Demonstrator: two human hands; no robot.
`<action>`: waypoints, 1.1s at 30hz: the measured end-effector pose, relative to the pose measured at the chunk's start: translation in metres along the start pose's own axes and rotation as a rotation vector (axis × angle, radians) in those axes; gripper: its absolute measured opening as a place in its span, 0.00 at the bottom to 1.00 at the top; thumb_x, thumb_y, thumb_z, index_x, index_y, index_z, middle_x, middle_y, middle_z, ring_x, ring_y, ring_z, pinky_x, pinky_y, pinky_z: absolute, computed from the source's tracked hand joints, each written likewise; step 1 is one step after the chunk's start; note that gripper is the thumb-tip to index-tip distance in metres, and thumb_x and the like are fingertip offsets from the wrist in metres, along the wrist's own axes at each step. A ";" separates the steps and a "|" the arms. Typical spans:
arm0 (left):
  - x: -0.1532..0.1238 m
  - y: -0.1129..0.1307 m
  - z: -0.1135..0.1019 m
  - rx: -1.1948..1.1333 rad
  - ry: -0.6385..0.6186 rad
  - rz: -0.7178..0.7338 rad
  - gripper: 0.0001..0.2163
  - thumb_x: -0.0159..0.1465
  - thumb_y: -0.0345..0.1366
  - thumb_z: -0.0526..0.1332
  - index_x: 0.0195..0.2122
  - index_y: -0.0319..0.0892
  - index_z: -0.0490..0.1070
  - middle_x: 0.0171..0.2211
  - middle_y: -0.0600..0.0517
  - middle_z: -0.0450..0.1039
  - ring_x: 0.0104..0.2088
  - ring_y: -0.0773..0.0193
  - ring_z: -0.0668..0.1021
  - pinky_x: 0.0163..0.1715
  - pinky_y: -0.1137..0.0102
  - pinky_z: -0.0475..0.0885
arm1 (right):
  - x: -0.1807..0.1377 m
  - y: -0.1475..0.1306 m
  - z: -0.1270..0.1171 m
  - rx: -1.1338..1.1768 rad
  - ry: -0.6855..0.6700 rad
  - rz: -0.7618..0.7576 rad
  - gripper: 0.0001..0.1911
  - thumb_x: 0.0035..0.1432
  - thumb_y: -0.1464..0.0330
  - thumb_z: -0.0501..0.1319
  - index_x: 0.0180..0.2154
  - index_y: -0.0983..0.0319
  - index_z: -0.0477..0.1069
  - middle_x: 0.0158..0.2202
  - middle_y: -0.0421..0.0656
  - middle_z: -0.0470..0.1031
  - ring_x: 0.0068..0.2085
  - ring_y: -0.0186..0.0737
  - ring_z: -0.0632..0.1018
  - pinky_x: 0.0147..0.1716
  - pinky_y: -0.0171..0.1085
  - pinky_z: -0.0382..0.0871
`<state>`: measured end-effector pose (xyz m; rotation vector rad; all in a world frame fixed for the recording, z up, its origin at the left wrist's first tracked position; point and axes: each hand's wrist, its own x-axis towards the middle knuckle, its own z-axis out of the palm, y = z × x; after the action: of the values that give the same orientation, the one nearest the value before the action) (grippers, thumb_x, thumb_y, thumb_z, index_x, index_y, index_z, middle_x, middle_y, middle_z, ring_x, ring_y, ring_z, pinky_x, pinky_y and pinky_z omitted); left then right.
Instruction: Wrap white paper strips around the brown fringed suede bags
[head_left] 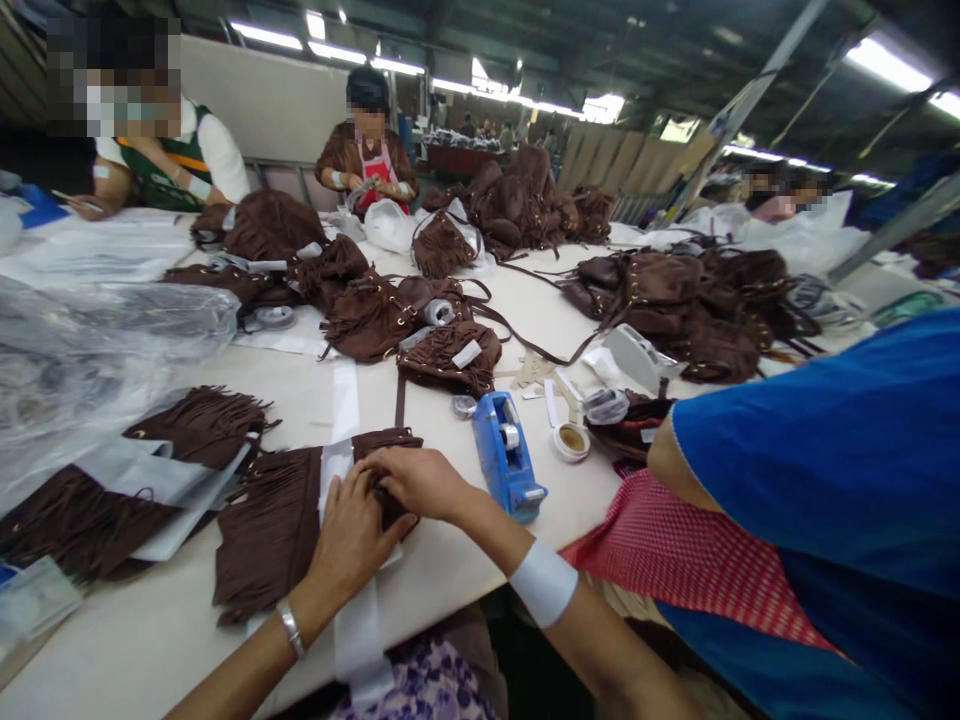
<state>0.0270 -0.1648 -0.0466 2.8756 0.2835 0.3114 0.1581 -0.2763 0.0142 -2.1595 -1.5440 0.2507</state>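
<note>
A dark brown fringed bag (274, 520) lies flat on the table in front of me, a strip of white paper running across it. My left hand (346, 540) rests over its right part, with fingers bent and thumb stretched to the right, gripping the brown material. From the right, my right hand (420, 482) reaches over the same part, its fingers curled down onto the material. Both hands nearly meet, and they hide what lies under the fingertips. Just right of them stands a blue tape dispenser (499, 455) with a roll of clear tape.
Another fringed bag (202, 430) with white paper lies at left beside clear plastic wrap (97, 350). Several brown bags (450, 355) and straps cover the table beyond. A tape roll (570, 442) sits right of the dispenser. A person in blue (825, 420) is close at my right.
</note>
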 end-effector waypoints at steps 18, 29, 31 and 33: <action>-0.014 -0.030 0.013 -0.203 0.059 0.076 0.09 0.68 0.35 0.52 0.44 0.43 0.70 0.55 0.46 0.72 0.63 0.52 0.66 0.66 0.46 0.56 | -0.075 -0.017 0.104 -0.293 0.237 0.384 0.12 0.60 0.73 0.59 0.47 0.63 0.66 0.39 0.46 0.71 0.40 0.48 0.71 0.39 0.45 0.70; -0.019 -0.021 0.012 -0.163 0.054 0.043 0.13 0.67 0.29 0.51 0.51 0.40 0.66 0.55 0.43 0.71 0.64 0.51 0.65 0.66 0.44 0.56 | -0.084 -0.011 0.116 -0.407 0.263 0.233 0.19 0.60 0.82 0.52 0.52 0.65 0.67 0.40 0.49 0.73 0.40 0.48 0.71 0.42 0.45 0.70; -0.021 -0.017 0.002 -0.151 0.065 0.029 0.12 0.66 0.29 0.52 0.50 0.40 0.68 0.54 0.44 0.72 0.64 0.53 0.66 0.66 0.47 0.57 | -0.089 -0.008 0.114 -0.410 0.248 0.191 0.24 0.58 0.83 0.51 0.55 0.64 0.66 0.42 0.50 0.74 0.41 0.49 0.72 0.43 0.46 0.70; -0.029 -0.018 -0.014 -0.147 0.077 0.031 0.12 0.67 0.31 0.53 0.51 0.40 0.68 0.56 0.43 0.71 0.64 0.55 0.66 0.65 0.51 0.60 | -0.093 -0.004 0.107 -0.407 0.251 0.153 0.28 0.58 0.84 0.49 0.57 0.61 0.65 0.44 0.49 0.75 0.43 0.49 0.74 0.43 0.46 0.71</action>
<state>-0.0067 -0.1509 -0.0437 2.7292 0.2197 0.4306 0.0780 -0.3333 -0.0890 -2.5057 -1.3776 -0.3045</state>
